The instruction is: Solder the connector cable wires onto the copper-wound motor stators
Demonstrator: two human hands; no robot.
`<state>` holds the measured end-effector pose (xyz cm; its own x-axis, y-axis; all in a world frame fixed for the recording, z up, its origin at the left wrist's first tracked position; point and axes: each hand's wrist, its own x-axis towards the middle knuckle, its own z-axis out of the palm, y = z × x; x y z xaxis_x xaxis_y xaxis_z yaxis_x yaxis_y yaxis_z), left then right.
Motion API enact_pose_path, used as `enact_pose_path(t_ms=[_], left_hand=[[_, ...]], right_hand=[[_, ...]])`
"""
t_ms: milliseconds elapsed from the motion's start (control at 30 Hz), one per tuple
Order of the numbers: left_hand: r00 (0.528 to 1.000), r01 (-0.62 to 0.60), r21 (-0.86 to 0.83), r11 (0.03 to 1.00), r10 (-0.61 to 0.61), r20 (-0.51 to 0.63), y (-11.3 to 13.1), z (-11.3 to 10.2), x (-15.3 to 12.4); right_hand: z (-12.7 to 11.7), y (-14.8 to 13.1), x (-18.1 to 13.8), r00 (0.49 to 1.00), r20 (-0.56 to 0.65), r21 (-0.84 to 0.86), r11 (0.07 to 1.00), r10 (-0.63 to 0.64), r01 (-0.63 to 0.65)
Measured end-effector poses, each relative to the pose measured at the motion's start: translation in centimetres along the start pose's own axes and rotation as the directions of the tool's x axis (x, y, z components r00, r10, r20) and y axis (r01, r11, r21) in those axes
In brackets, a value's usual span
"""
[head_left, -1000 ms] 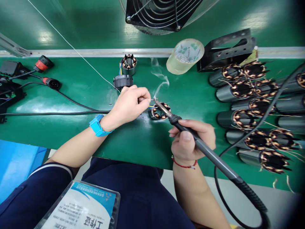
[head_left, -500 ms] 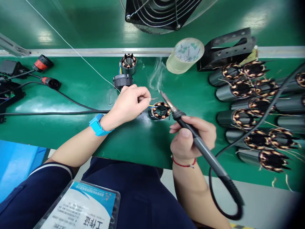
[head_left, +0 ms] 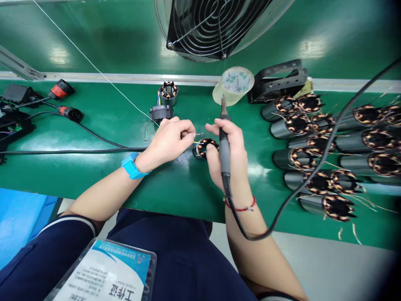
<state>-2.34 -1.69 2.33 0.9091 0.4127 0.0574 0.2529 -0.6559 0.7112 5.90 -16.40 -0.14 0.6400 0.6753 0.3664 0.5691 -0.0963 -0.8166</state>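
Observation:
My left hand (head_left: 171, 138) is closed in a pinch on thin wire leads that run to a small stator with copper windings (head_left: 203, 147) lying on the green bench. A thin solder wire (head_left: 94, 67) stretches from the upper left down to this hand. My right hand (head_left: 227, 150) grips a soldering iron (head_left: 223, 138), which stands nearly upright with its tip pointing away from me, lifted off the stator. The fingers of this hand rest beside the stator. A blue strap sits on my left wrist, a red cord on my right.
A second stator (head_left: 168, 91) and a black connector (head_left: 161, 112) lie beyond my left hand. A tape roll (head_left: 233, 85), a black bracket (head_left: 275, 79) and a fan (head_left: 216, 25) sit at the back. Several stators (head_left: 313, 154) pile on the right. Black cables and plugs (head_left: 70, 113) run on the left.
My right hand swung the soldering iron up from a slanted pose at the stator to nearly vertical and moved left toward the stator. The smoke is gone. My left hand stayed put.

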Motion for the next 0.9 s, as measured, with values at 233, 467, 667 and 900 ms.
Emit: enact_pose_path(t_ms=[233,467,667,900], left_hand=[[1.0,-0.017,-0.017,1.0,0.017,0.007,-0.2,-0.2,-0.3],[0.998,-0.061,-0.052,0.997,0.061,0.011,-0.6,-0.1,-0.6],[0.999,-0.042,-0.212,0.976,0.046,0.016,-0.6,-0.5,-1.0],[0.971,-0.168,-0.107,0.98,0.184,0.155,0.0,-1.3,-1.3]], right_hand=[[1.4,1.1,-1.0,0.984,-0.171,0.035,0.998,-0.044,0.05],[2.0,1.3,-1.3,0.994,-0.072,0.02,0.996,-0.084,0.085],[2.3,1.3,-1.1,0.994,-0.103,0.13,0.99,-0.032,0.046],[2.6,2.1,-1.0,0.993,-0.096,0.311,0.95,0.067,-0.034]])
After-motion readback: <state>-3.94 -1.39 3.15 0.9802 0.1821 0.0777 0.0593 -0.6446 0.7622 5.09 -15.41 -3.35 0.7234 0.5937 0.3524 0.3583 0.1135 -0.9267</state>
